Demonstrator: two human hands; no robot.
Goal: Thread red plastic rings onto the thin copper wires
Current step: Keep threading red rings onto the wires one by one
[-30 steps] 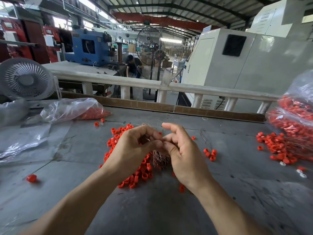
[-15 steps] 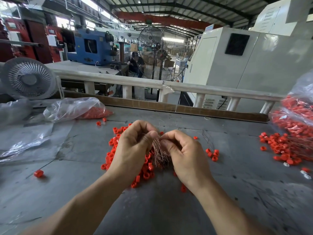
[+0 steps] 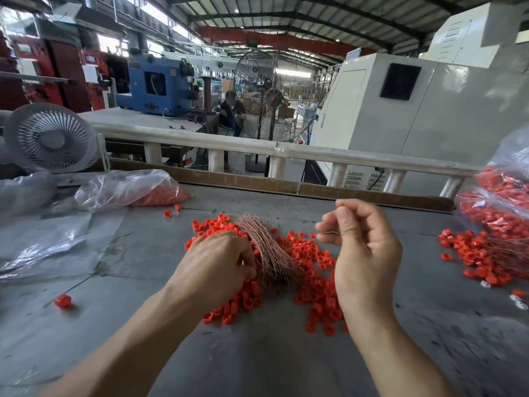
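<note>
Separation is seen: one thin copper wire [image 3: 329, 232] has been drawn toward 3 o'clock, pinched by the right hand [image 3: 363, 247], while the coppery wire bundle [image 3: 266, 247] stays gripped by the left hand [image 3: 217, 267]; a red plastic ring [image 3: 312, 250] can be threaded next.

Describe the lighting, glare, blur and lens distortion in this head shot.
Head view: soft daylight from roof skylights, faint shadows on the table; glare on the plastic bag; railing bowed by the wide lens; wire bundle and rings sharp, right hand slightly soft, left hand crisp.

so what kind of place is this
Most likely a factory workshop: a steel-truss roof, a blue machine, a large industrial fan, and a grey workbench strewn with red rings.
</note>
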